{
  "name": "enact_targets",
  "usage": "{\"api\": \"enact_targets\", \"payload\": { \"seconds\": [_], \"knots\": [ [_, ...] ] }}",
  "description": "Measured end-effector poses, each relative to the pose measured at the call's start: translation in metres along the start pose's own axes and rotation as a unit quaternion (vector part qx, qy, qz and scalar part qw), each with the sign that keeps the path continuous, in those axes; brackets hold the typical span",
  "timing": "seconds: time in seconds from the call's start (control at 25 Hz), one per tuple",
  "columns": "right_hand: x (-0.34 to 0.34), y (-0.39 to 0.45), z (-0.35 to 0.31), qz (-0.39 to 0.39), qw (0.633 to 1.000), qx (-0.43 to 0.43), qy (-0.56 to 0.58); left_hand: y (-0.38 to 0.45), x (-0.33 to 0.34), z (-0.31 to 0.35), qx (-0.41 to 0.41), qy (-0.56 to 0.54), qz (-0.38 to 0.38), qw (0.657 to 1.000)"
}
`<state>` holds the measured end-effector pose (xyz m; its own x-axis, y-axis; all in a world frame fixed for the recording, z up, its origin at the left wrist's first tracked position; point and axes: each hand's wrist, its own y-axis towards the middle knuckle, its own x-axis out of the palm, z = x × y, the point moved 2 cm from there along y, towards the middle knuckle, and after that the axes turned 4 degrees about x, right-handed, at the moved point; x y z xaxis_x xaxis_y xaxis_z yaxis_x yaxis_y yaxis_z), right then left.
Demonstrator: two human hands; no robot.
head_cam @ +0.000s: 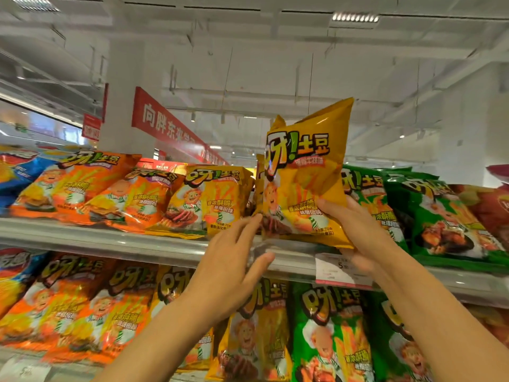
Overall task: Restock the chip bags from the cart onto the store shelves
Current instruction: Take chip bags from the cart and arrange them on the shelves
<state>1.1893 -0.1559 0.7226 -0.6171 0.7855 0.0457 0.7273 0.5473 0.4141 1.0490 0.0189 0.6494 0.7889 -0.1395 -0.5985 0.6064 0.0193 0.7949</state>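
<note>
My right hand grips a yellow chip bag by its lower right corner and holds it upright above the top shelf. The bag stands in the gap between a yellow bag on its left and green bags on its right. My left hand is open, fingers spread, its fingertips touching the bag's lower left edge. The cart is out of view.
Orange bags and blue bags fill the top shelf to the left, with red bags far right. The lower shelf holds orange, yellow and green bags. A white price tag hangs on the shelf rail.
</note>
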Motion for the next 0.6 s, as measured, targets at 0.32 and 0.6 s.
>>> {"api": "enact_targets", "payload": {
  "seconds": [0.32, 0.6],
  "knots": [
    [0.026, 0.014, -0.014, 0.076, 0.96, -0.096, -0.254, 0.004, 0.01, 0.009, 0.046, 0.038, 0.061, 0.996],
    [0.024, 0.034, 0.002, 0.042, 0.964, -0.026, -0.26, 0.019, 0.001, 0.002, 0.015, -0.107, 0.1, 0.989]
  ]
}}
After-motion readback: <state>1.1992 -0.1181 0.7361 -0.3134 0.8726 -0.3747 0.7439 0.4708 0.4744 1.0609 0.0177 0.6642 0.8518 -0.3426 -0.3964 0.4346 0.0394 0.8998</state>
